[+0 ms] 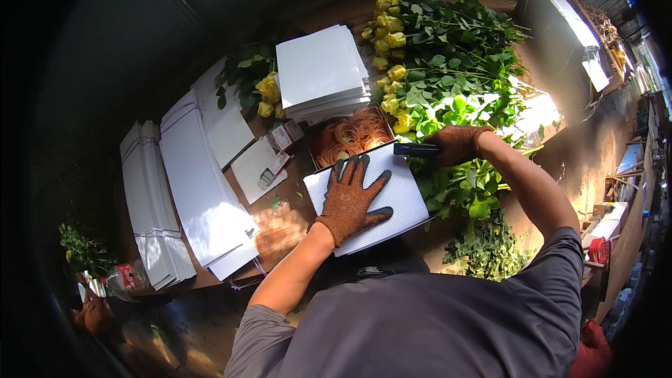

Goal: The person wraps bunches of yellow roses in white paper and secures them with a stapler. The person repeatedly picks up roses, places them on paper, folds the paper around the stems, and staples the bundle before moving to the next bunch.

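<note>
My left hand point(353, 199), in a brown glove with dark fingertips, lies flat with fingers spread on a white ribbed cardboard sheet point(399, 192). In my right hand point(458, 145), also gloved, is a black stapler point(416, 149); its front end meets the sheet's upper right corner. Just beyond the sheet stands an open box of orange rubber bands point(353, 136). A stack of white cardboard sheets point(318, 66) rises behind that box. Small cartons point(283, 136) and a strip of staples point(273, 169) sit to the left.
Yellow roses point(392, 38) with leafy stems point(455, 63) cover the table's right side. Tied bundles of white cardboard point(199, 175) lie at left. Near the left edge are a plastic bottle point(128, 277) and another person's hand point(96, 315). A tall white stack point(567, 14) stands far right.
</note>
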Demonstrator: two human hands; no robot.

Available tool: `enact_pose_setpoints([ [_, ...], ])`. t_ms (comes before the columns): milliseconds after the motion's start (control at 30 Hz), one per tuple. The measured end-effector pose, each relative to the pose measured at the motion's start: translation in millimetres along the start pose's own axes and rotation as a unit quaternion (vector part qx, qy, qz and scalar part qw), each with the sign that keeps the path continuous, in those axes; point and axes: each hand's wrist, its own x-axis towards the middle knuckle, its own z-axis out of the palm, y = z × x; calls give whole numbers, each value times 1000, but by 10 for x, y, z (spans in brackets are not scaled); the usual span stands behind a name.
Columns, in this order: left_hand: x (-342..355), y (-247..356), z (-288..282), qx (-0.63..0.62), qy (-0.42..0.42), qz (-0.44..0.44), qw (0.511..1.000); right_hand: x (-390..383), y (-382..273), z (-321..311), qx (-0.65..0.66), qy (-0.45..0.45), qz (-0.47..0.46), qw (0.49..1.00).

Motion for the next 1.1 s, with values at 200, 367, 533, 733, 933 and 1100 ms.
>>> enact_pose_setpoints([
  [200, -16, -56, 130, -33, 15, 8, 999, 214, -93, 223, -27, 46, 33, 998],
  [367, -47, -126, 159, -51, 36, 12, 998, 276, -2, 272, 55, 41, 8, 998],
  [533, -67, -172, 183, -82, 73, 20, 994, -109, -19, -54, 55, 70, 96, 991],
  [733, -137, -200, -38, -763, 223, -52, 604, 167, -1163, -198, 365, 112, -137, 914],
  [933, -1035, -852, -225, -856, 240, -108, 445, 1802, -833, 277, -83, 163, -87, 979],
  [1100, -1628, -1552, 304, -566, 169, -345, 729, 2366, -628, 415, -226, 37, -66, 971],
])
